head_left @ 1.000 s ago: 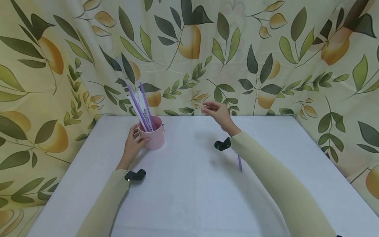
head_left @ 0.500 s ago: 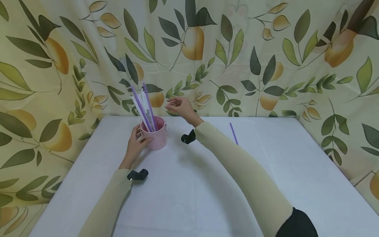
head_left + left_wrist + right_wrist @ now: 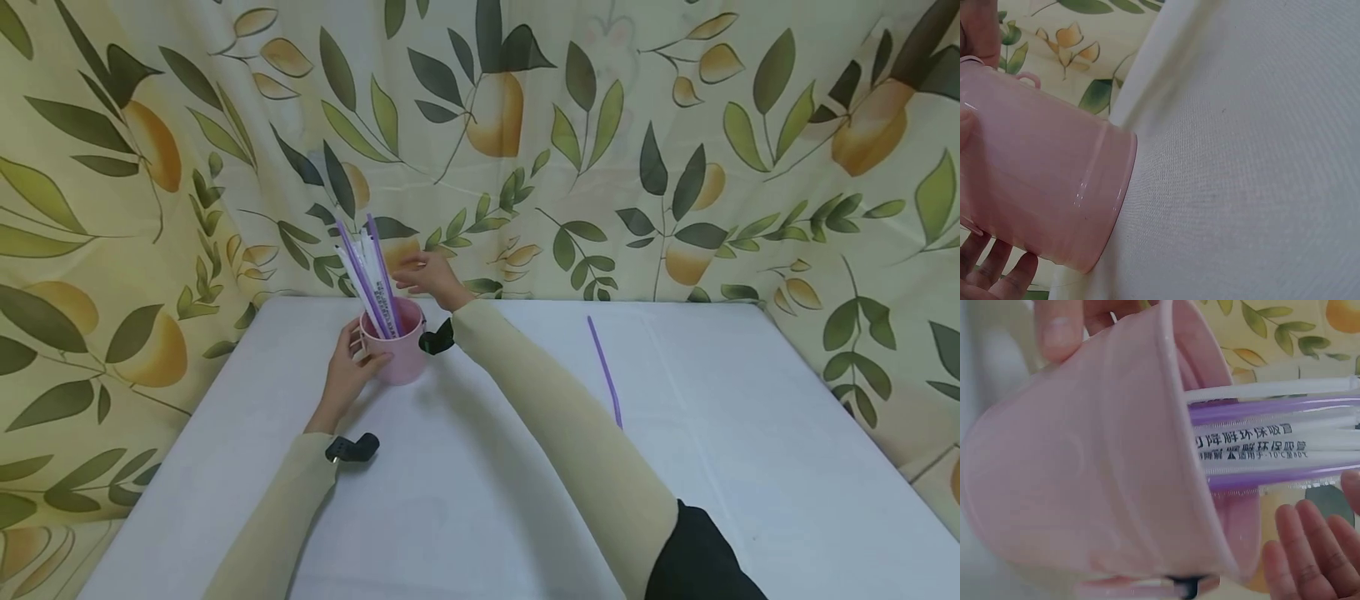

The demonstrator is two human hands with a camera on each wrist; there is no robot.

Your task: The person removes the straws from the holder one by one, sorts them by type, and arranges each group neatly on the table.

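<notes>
A pink bucket (image 3: 405, 358) stands at the table's back left, holding several paper-wrapped and purple drinking straws (image 3: 367, 283) that lean up and left. My left hand (image 3: 343, 379) grips the bucket from its left side, thumb across the front and fingers round the back. The left wrist view shows its fingers (image 3: 1013, 278) against the bucket wall. Just right of the straws, above the rim, is my right hand (image 3: 431, 277). Seen from the right wrist, its fingers (image 3: 1310, 556) are loosely extended beside the straws, holding nothing. One purple straw (image 3: 604, 367) lies on the table to the right.
A white cloth covers the table (image 3: 450, 517). Behind it hangs a curtain (image 3: 525, 208) printed with leaves and fruit. The right sleeve (image 3: 555, 417) stretches across the table and overlaps the near end of the lying straw in the head view.
My right hand has moved left from above the table's middle to beside the straws in the bucket. More of the lying purple straw now shows. My left hand keeps its grip on the bucket.
</notes>
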